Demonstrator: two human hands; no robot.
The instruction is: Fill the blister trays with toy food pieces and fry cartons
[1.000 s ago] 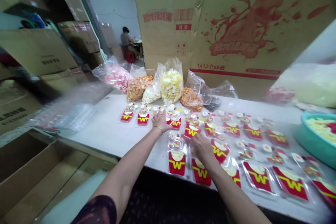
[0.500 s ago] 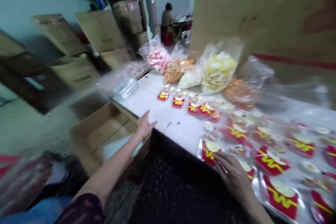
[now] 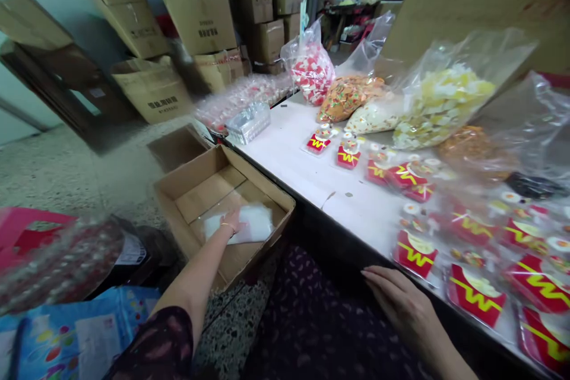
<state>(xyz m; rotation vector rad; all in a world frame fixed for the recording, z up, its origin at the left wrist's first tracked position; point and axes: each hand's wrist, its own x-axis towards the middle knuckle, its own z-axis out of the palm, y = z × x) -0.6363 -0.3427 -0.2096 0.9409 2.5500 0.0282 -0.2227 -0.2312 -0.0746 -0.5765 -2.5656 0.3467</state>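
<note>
My left hand (image 3: 230, 221) reaches into a shallow open cardboard box (image 3: 178, 187) and lies over a stack of clear plastic bags or sheets (image 3: 258, 224) inside it. Its fingers are somewhat blurred, with the thumb apart; nothing is visibly gripped. My right hand (image 3: 398, 297) hovers by the table's front edge, fingers stretched out and close together, holding nothing I can see. Nearest to it are small clear packs with red fronts and yellow zigzags, such as this pack (image 3: 416, 254) and the one beside it (image 3: 476, 294).
Several similar packs fill the right of the white table (image 3: 294, 154). Behind them stand bags of red-and-white pieces (image 3: 314, 71), orange pieces (image 3: 347, 98) and yellow pieces (image 3: 449, 101). A clear plastic bundle (image 3: 249, 123) lies at the far end. Cartons (image 3: 196, 12) are stacked behind.
My left hand has moved from the table's edge down into the cardboard box. My right hand has come off the packs toward my lap. The view has turned left and down.
</note>
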